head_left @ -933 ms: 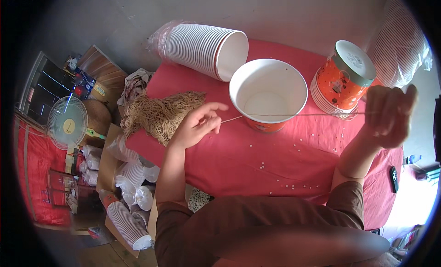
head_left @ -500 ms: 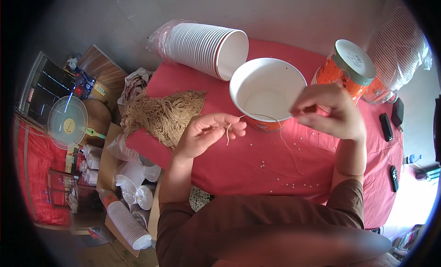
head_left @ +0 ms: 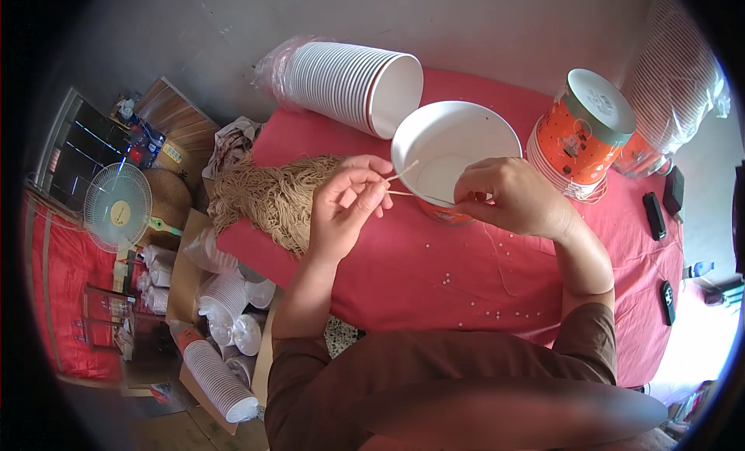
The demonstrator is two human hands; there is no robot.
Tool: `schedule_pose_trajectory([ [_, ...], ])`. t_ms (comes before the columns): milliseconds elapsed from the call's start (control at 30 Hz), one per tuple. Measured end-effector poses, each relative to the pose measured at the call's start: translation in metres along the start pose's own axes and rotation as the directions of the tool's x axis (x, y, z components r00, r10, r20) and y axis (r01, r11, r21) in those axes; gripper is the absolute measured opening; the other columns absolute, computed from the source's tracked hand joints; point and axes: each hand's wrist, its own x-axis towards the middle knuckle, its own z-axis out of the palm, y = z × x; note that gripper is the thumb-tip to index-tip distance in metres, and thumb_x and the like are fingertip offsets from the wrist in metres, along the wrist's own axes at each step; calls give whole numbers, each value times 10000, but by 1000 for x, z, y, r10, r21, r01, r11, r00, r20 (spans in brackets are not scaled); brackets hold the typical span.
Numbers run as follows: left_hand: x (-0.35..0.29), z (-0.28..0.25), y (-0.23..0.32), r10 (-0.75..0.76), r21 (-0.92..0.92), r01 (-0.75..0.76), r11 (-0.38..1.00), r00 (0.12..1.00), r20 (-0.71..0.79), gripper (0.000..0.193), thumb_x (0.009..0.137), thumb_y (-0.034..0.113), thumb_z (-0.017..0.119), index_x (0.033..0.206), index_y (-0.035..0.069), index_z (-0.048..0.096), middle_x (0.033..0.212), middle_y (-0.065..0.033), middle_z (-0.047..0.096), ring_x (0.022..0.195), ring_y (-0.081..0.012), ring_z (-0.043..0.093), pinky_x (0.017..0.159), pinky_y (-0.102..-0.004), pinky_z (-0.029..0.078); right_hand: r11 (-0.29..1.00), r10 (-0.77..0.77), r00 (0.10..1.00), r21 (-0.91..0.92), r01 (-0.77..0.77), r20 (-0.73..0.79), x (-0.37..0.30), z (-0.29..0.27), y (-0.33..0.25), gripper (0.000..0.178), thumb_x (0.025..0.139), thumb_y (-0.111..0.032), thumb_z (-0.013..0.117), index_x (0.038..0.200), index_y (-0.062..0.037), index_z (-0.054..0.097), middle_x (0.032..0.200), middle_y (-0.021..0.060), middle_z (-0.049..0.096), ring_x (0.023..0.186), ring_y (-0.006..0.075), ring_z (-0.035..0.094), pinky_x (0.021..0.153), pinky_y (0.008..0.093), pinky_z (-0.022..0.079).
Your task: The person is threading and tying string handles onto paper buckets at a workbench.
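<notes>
Between my two hands runs a thin beige string (head_left: 400,193), in front of a white-lined paper bucket (head_left: 434,141). My left hand (head_left: 349,199) pinches it between thumb and forefinger, and a short end sticks up past the fingertips. Over the bucket's near right rim, the curled fingers of my right hand (head_left: 508,193) close on the other part of the string. Its loose tail hangs below toward the red cloth. A heap of beige strings (head_left: 268,195) lies left of my left hand.
A long nested stack of white buckets (head_left: 334,79) lies on its side at the back. Upside-down orange buckets (head_left: 574,152) stand right on the red tablecloth (head_left: 388,280), where tiny white beads are scattered. A cardboard box (head_left: 190,257) with wrapped cups sits lower left.
My right hand has come down and left, closing on the string near my left hand. My left hand has risen slightly, and the string's short end now points up instead of hanging.
</notes>
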Motion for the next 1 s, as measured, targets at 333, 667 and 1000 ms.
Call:
schedule_pose_trajectory([
  [333,19,21,9,-92,125,93,988,996,-12,83,938,60,631,958,-16,657,748,-19,644,628,-44,546,538,-206,431,993,53,997,110,-47,-56,2,3,2,80,806,-102,693,802,-41,641,769,104,669,719,288,662,629,392,507],
  [667,16,37,11,-64,550,24,835,996,55,113,882,19,674,987,-14,699,716,46,619,620,-1,495,531,-182,383,977,-209,943,-13,213,-260,8,6,3,120,819,-1,694,927,-22,646,802,91,673,734,250,668,629,355,524],
  [1000,14,25,-6,-290,64,285,956,953,82,96,933,84,635,965,-1,665,738,36,578,570,1,393,489,-174,284,973,-210,907,-171,157,-366,15,12,18,185,768,7,721,929,-32,638,842,112,655,702,275,659,605,361,525],
])
